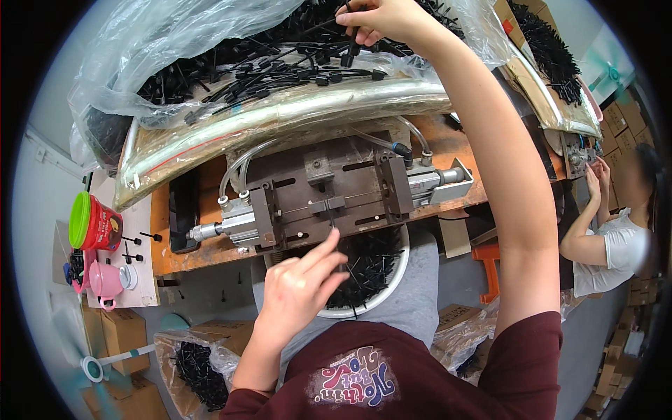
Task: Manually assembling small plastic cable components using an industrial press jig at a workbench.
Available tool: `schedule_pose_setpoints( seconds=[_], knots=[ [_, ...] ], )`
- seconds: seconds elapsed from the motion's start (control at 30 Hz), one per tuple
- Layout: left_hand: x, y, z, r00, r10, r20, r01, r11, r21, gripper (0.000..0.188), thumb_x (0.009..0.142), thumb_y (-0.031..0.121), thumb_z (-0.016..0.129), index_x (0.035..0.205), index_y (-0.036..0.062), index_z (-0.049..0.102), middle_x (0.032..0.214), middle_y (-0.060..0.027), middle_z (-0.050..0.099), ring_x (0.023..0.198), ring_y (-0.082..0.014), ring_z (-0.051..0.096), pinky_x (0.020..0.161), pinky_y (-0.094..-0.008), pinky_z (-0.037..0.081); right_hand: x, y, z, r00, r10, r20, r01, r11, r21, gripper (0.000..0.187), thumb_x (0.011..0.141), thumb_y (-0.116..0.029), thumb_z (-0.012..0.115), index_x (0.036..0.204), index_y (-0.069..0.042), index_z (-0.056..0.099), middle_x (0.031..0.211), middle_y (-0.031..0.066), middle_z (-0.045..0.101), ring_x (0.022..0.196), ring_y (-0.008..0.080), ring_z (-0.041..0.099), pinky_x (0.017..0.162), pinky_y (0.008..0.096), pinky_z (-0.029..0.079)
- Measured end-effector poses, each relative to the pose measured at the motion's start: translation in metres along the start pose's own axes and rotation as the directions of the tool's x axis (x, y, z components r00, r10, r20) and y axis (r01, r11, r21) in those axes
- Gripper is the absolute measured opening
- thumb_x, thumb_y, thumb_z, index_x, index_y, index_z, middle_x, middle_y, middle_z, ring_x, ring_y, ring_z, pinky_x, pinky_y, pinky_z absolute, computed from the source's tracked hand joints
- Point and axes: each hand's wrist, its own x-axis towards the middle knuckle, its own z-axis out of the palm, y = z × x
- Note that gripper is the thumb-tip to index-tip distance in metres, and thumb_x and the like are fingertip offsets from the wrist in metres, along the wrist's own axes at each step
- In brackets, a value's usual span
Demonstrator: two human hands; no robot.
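My right hand (pixel 381 22) reaches up over the heap of black plastic pieces (pixel 294 70) on the raised, plastic-wrapped tray. Its fingers are closed on one or more thin black plastic pieces (pixel 352 49) with a blocky end hanging down. Lower down, my left hand (pixel 297 283) is just in front of the metal clamping fixture (pixel 322 189), index finger stretched toward its middle and thumb apart. A small dark piece (pixel 332 213) sits upright in the fixture's central block. Below the left fingertips, a white tub (pixel 402 269) of black pieces rests between my legs.
Two pneumatic cylinders (pixel 241 222) with clear hoses flank the fixture on the wooden bench (pixel 164 260). At left are a phone (pixel 183 210), a red and green bucket (pixel 98 222) and a pink cup (pixel 106 281). Fans and boxes surround; another person (pixel 609 238) works at right.
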Motion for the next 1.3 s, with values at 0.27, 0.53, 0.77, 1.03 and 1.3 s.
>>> schedule_pose_setpoints(
  seconds=[0.27,0.53,0.77,1.03,1.3],
  knots=[
    [-0.040,0.010,-0.011,0.978,-0.099,0.182,0.118,0.989,-0.093,0.033,0.074,0.024,0.082,0.102,0.0080,0.072,0.122,-0.0060,0.068,0.067,-0.0146,0.071,0.061,-0.0273,0.056,0.007,0.006,-0.012,0.971,0.047,-0.234,0.044,0.928,0.369,0.012,0.085,-0.001,0.069,0.097,0.001,0.066,0.080,0.0088,0.068,0.062,0.0153,0.065,0.057,0.0270,0.056],
    [-0.012,0.019,-0.022,0.977,-0.071,-0.201,0.014,0.962,-0.273,0.043,0.070,-0.001,0.081,0.111,-0.0003,0.069,0.112,-0.0161,0.070,0.078,-0.0181,0.070,0.068,-0.0265,0.055,-0.008,-0.008,0.002,0.869,-0.244,-0.431,0.377,0.890,0.257,0.017,0.084,-0.001,0.071,0.101,0.001,0.068,0.076,0.0054,0.068,0.061,0.0108,0.065,0.056,0.0236,0.052],
    [0.063,0.015,-0.039,0.823,-0.029,-0.568,-0.106,0.973,-0.204,0.019,0.080,-0.003,0.074,0.099,0.0011,0.071,0.094,-0.0092,0.070,0.077,-0.0153,0.065,0.066,-0.0262,0.052,-0.048,-0.024,0.026,0.513,-0.684,-0.519,0.552,0.725,-0.411,0.023,0.079,-0.010,0.076,0.101,-0.006,0.071,0.084,0.0110,0.070,0.068,0.0223,0.068,0.066,0.0318,0.056],
    [0.121,-0.012,-0.049,0.771,-0.236,-0.591,-0.173,0.815,-0.552,0.027,0.085,-0.004,0.071,0.112,-0.0004,0.065,0.103,-0.0056,0.063,0.094,-0.0120,0.062,0.077,-0.0259,0.055,-0.126,-0.016,0.080,0.377,-0.868,-0.324,0.761,0.489,-0.426,0.044,0.068,0.010,0.058,0.111,0.002,0.067,0.093,0.0143,0.067,0.080,0.0298,0.066,0.068,0.0371,0.056],
    [0.100,-0.005,-0.035,0.904,-0.125,-0.408,-0.196,0.729,-0.656,0.033,0.079,-0.011,0.071,0.112,-0.0041,0.066,0.107,-0.0101,0.066,0.093,-0.0168,0.067,0.079,-0.0276,0.059,-0.171,0.006,0.087,0.414,-0.867,-0.277,0.741,0.498,-0.450,0.041,0.071,-0.004,0.069,0.111,0.006,0.064,0.095,0.0130,0.066,0.077,0.0241,0.066,0.064,0.0323,0.057]
  ],
)
